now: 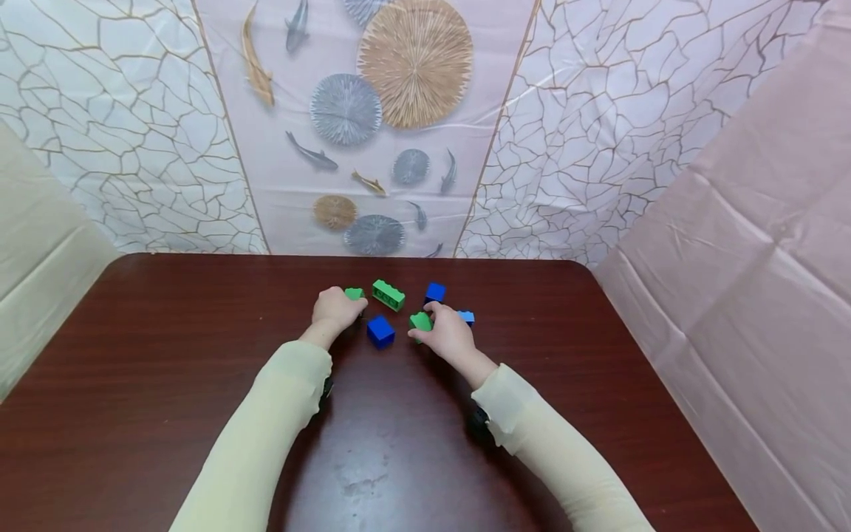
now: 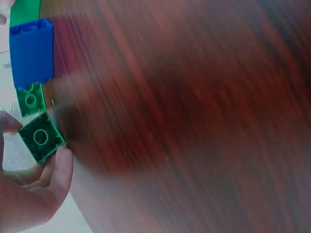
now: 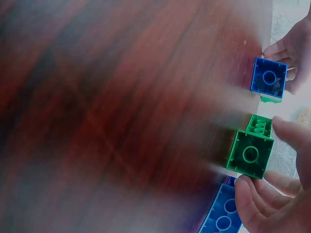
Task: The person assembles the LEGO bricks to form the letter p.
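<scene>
On the dark table, my left hand (image 1: 335, 309) holds a small green toy brick (image 1: 354, 293) by its sides. In the left wrist view, this brick's hollow underside (image 2: 41, 137) faces the camera, thumb on one side and fingers on the other. My right hand (image 1: 452, 336) pinches another green toy brick (image 1: 420, 322) between thumb and fingers; its square open bottom (image 3: 250, 154) shows in the right wrist view. Between the hands stands a blue brick (image 1: 381, 332). A long green brick (image 1: 388, 295) lies on its side just behind it.
A dark blue brick (image 1: 435, 292) stands beyond the right hand's fingertips. Partly hidden behind that hand is a lighter blue brick (image 1: 468, 318). The table's back edge (image 1: 425, 258) meets a patterned cloth (image 1: 372, 133), and plain cloth (image 1: 751, 258) hangs at the right.
</scene>
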Tool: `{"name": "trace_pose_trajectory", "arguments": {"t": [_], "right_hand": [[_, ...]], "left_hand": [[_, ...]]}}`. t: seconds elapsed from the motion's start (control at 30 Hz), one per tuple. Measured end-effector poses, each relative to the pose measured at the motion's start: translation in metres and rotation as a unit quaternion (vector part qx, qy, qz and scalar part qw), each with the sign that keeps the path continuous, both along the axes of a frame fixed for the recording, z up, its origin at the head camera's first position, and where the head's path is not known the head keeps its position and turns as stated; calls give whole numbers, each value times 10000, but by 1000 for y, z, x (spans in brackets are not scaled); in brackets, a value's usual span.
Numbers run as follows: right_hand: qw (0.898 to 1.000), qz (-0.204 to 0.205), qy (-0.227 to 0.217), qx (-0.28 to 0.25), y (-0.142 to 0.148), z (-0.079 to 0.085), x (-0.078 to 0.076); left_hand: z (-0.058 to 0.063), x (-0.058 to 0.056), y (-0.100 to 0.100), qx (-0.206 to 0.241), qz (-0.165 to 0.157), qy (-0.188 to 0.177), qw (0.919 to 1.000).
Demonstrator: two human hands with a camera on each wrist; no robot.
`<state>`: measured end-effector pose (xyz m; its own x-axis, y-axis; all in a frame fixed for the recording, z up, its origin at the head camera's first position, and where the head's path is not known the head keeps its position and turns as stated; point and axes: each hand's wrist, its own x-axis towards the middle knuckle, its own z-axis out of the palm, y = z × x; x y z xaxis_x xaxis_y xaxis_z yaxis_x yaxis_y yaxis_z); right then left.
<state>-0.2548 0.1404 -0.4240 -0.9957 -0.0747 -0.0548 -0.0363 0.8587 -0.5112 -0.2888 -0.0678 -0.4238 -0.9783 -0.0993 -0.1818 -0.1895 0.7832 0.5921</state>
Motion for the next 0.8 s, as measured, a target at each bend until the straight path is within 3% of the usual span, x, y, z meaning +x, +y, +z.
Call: {"name": "trace_pose_trajectory", "arguments": {"t": [0.2,0.33,0.57,0.8], "right_hand": [[9994,36,-22,358,-3,-2,-2],[9991,99,-85,402,-4,-2,-3],[9999,121,-78,34,2,1,-1],[9981,113,29,-611,10,10,6]], "left_hand": [[0,4,-16,23,40,33,10000],[-1,8,-25,325,-77,156,9993],[1,17,-37,647,-495,211,9965],[5,34,-46,760,-978,156,9922]]}}
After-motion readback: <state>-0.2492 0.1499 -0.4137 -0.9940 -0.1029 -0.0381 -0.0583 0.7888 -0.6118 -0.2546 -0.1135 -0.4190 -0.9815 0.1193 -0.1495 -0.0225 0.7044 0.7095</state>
